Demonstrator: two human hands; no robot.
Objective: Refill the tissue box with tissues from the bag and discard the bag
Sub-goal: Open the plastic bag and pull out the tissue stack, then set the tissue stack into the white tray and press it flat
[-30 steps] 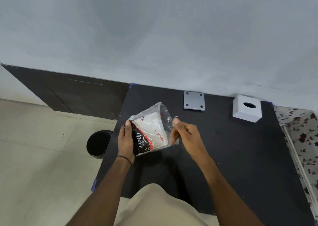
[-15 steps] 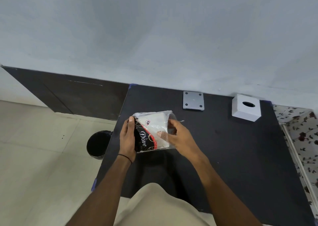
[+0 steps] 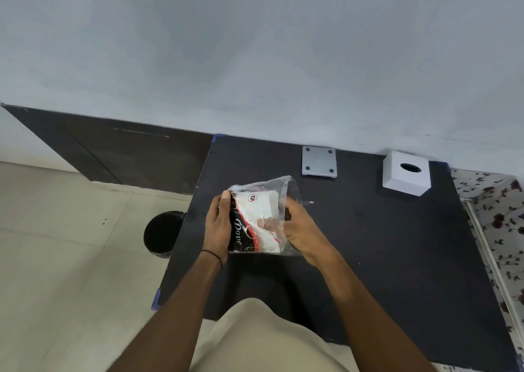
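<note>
A clear plastic bag (image 3: 263, 198) with black and red print holds a white stack of tissues (image 3: 262, 211). I hold it above the black table (image 3: 397, 258). My left hand (image 3: 217, 225) grips the bag's left printed side. My right hand (image 3: 300, 231) is at the bag's open right end, with fingers reaching inside and showing through the plastic against the tissues. The white tissue box (image 3: 405, 173), with a round hole on top, stands at the table's far right corner. Its grey base plate (image 3: 319, 161) lies apart from it, by the wall.
A black waste bin (image 3: 161, 234) stands on the tiled floor, left of the table. The table's back edge meets a grey wall. A floral-patterned surface (image 3: 493, 201) borders the table on the right. My knee is under the table's near edge.
My right hand has slid from the bag's open edge into the bag, its fingers now over the tissues. The bag tilted slightly and my left hand kept its grip.
</note>
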